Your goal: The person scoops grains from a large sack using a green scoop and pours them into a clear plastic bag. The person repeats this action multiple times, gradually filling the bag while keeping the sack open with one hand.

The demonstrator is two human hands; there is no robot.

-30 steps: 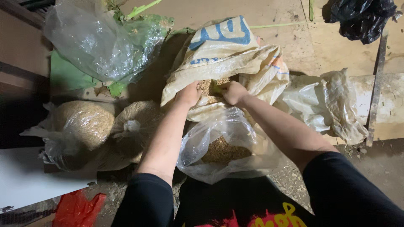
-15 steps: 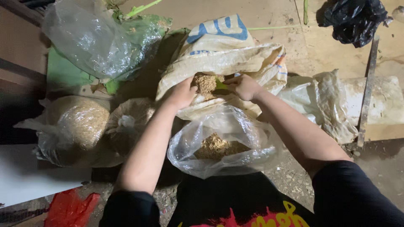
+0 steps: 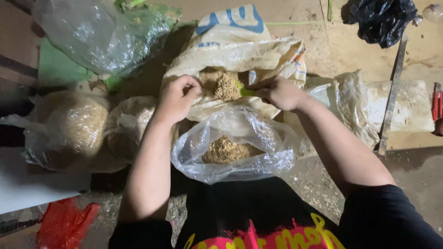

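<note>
A pale woven sack (image 3: 240, 46) with blue markings lies open before me, holding brown husk-like grain. My left hand (image 3: 177, 97) is closed on the sack's near left rim. My right hand (image 3: 279, 92) grips a small green scoop (image 3: 244, 91), which carries a heap of the grain (image 3: 224, 84) at the sack's mouth. Just below the hands sits an open clear plastic bag (image 3: 272, 138) with a small pile of the same grain (image 3: 226, 150) in its bottom.
Two tied clear bags of grain (image 3: 69, 124) (image 3: 127, 124) lie at the left. A big clear bag over green leaves (image 3: 101, 37) is top left, a black bag (image 3: 380, 18) top right, crumpled plastic (image 3: 350, 101) and a metal bar (image 3: 390, 92) at the right, red plastic (image 3: 64, 223) bottom left.
Both hands have come up out of the sack. The right hand has lifted the green scoop heaped with grain, and the left hand has shifted left onto the sack's rim.
</note>
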